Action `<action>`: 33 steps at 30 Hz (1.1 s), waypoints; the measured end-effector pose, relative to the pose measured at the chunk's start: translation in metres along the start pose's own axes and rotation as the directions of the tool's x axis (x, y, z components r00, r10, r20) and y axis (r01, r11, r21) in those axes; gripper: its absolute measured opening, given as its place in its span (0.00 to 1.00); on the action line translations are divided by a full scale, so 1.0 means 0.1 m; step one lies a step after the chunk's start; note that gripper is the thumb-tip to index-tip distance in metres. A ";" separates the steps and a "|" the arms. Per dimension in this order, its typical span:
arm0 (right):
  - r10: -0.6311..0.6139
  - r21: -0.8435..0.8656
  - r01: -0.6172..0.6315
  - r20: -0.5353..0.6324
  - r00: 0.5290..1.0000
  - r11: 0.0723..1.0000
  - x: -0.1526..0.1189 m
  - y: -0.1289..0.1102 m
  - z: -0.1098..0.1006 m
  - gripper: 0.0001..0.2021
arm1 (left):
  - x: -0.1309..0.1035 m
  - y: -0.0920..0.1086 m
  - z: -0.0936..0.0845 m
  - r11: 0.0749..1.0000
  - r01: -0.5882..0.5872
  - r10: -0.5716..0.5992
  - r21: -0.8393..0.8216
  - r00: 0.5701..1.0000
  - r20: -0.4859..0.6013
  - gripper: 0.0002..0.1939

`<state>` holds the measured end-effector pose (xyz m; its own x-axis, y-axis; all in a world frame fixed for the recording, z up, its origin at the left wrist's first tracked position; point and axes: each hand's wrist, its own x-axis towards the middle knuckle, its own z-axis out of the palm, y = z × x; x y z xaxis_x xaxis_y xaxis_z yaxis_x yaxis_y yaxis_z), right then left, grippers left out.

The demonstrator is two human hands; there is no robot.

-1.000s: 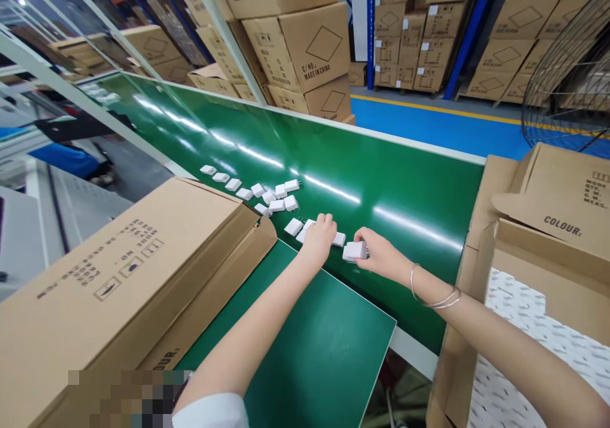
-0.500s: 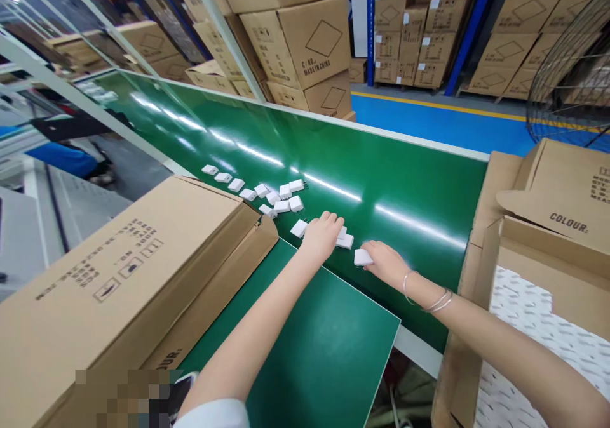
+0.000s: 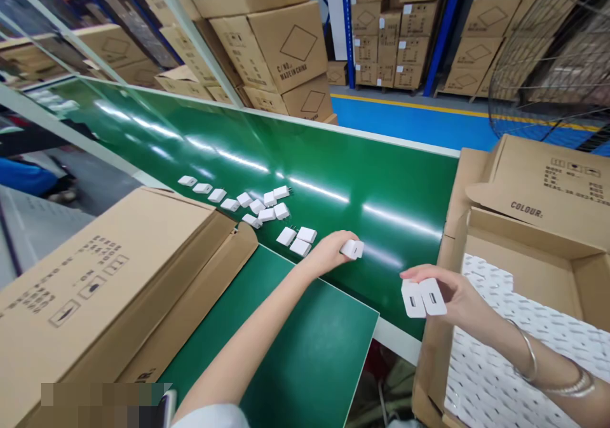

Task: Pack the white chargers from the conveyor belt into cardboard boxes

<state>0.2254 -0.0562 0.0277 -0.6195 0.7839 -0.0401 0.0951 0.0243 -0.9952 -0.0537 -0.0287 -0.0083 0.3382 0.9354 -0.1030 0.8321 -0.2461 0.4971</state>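
Note:
Over the green conveyor belt [image 3: 328,167], my left hand [image 3: 332,251] is closed on a white USB charger [image 3: 352,249], its port end facing right. My right hand [image 3: 460,298] grips two white USB chargers [image 3: 423,298] side by side, their ports turned toward me, beside the open carton. Three loose chargers [image 3: 300,246] lie on the belt just left of my left hand. Farther left, several more chargers [image 3: 267,214] are scattered, some with metal prongs showing. An open carton [image 3: 538,244] on the right holds rows of white chargers [image 3: 495,358].
A large brown carton [image 3: 95,275] lies at the left beside a green side table [image 3: 286,339]. Stacked cartons [image 3: 300,47] stand behind the belt. A wire fan [image 3: 538,66] is at the upper right, near the blue floor [image 3: 405,117].
My right hand has moved right, off the belt toward the open carton, and now holds two chargers. My left hand has lifted one charger and shifted right. The view has turned slightly right.

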 end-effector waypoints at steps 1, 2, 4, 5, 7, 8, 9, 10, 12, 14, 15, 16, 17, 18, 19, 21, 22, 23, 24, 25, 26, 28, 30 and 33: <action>-0.024 0.009 0.024 -0.038 0.999 1.000 -0.08 -0.01 -0.02 0.16 | -0.04 0.19 0.00 0.981 -0.078 0.069 -0.176 0.996 -0.056 0.18; -0.053 0.017 0.054 -0.075 0.996 0.998 -0.16 -0.01 -0.03 0.15 | -0.10 0.38 0.00 0.911 -0.174 0.132 -0.374 0.982 -0.134 0.19; -0.113 0.036 0.119 -0.142 0.983 0.992 -0.28 0.00 -0.02 0.14 | -0.21 0.76 0.03 0.722 -0.323 0.224 -0.611 0.946 -0.235 0.19; -0.141 0.044 0.150 -0.173 0.975 0.988 -0.34 0.00 -0.01 0.13 | -0.26 0.91 0.05 0.652 -0.367 0.257 -0.664 0.930 -0.261 0.18; -0.178 0.042 0.191 -0.215 0.960 0.981 -0.44 -0.01 -0.02 0.13 | -0.32 1.15 0.09 0.577 -0.408 0.287 -0.708 0.912 -0.292 0.16; -0.175 0.025 0.185 -0.221 0.959 0.982 -0.50 -0.03 -0.05 0.14 | -0.33 1.24 0.09 0.567 -0.411 0.286 -0.714 0.911 -0.298 0.15; -0.156 -0.010 0.157 -0.221 0.963 0.987 -0.57 -0.06 -0.11 0.15 | -0.32 1.32 0.09 0.573 -0.405 0.282 -0.712 0.914 -0.293 0.16; -0.123 -0.071 0.110 -0.225 0.967 0.991 -0.64 -0.09 -0.21 0.16 | -0.29 1.39 0.07 0.592 -0.396 0.279 -0.702 0.918 -0.282 0.16; -0.062 -0.270 -0.012 -0.266 0.962 0.963 -0.79 -0.14 -0.52 0.19 | -0.16 1.56 0.02 0.648 -0.386 0.301 -0.656 0.922 -0.244 0.18; -0.035 -0.502 -0.148 -0.336 0.941 0.852 -0.92 -0.16 -0.94 0.18 | 0.06 1.80 -0.02 0.718 -0.390 0.366 -0.577 0.916 -0.164 0.19; -0.018 -0.597 -0.214 -0.358 0.934 0.773 -0.98 -0.16 -1.16 0.18 | 0.21 1.94 -0.02 0.758 -0.398 0.405 -0.517 0.908 -0.106 0.21; 0.014 -0.672 -0.271 -0.361 0.932 0.689 -1.02 -0.14 -1.37 0.17 | 0.38 2.09 0.01 0.802 -0.405 0.437 -0.439 0.899 -0.032 0.23; 0.061 -0.731 -0.316 -0.353 0.934 0.604 -1.05 -0.12 -1.57 0.16 | 0.57 2.26 0.06 0.845 -0.412 0.455 -0.341 0.889 0.052 0.25; 0.120 -0.780 -0.350 -0.339 0.933 0.519 -1.07 -0.09 -1.74 0.16 | 0.76 2.42 0.15 0.884 -0.413 0.446 -0.221 0.886 0.125 0.27; 0.180 -0.818 -0.372 -0.325 0.928 0.440 -1.09 -0.05 -1.89 0.15 | 0.95 2.59 0.25 0.909 -0.407 0.417 -0.093 0.887 0.200 0.28; 0.282 -0.858 -0.399 -0.314 0.906 0.325 -1.11 0.04 -2.09 0.16 | 1.28 2.89 0.48 0.911 -0.389 0.325 0.136 0.881 0.344 0.28; 0.323 -0.861 -0.415 -0.319 0.891 0.295 -1.11 0.09 -2.15 0.16 | 1.42 3.02 0.60 0.897 -0.387 0.275 0.211 0.866 0.417 0.28; 0.357 -0.858 -0.430 -0.322 0.877 0.283 -1.11 0.15 -2.18 0.16 | 1.53 3.13 0.71 0.884 -0.389 0.231 0.258 0.844 0.484 0.27; 0.383 -0.853 -0.438 -0.318 0.867 0.284 -1.11 0.20 -2.21 0.16 | 1.62 3.20 0.80 0.875 -0.395 0.193 0.278 0.814 0.549 0.26; 0.407 -0.846 -0.434 -0.295 0.865 0.310 -1.11 0.25 -2.21 0.17 | 1.68 3.25 0.88 0.871 -0.403 0.162 0.280 0.774 0.612 0.25; 0.434 -0.833 -0.418 -0.246 0.867 0.363 -1.11 0.29 -2.21 0.18 | 1.72 3.26 0.94 0.874 -0.405 0.134 0.269 0.733 0.667 0.23; 0.468 -0.766 -0.371 -0.103 0.878 0.526 -1.12 0.36 -2.20 0.19 | 1.75 3.20 1.01 0.897 -0.375 0.080 0.234 0.659 0.748 0.23; 0.450 -0.657 -0.335 0.006 0.893 0.675 -1.15 0.40 -2.17 0.20 | 1.73 3.04 1.03 0.930 -0.326 0.087 0.171 0.647 0.758 0.23; 0.294 -0.544 -0.334 -0.163 0.942 0.770 -1.22 0.46 -2.12 0.19 | 1.59 2.71 1.01 0.944 -0.322 0.231 0.071 0.799 0.556 0.23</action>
<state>0.4706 -0.0191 0.0056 -0.4284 0.8467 -0.3156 0.7041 0.0938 -0.7039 0.2701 0.0279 0.0231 0.7066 0.5493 -0.4461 0.7076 -0.5516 0.4416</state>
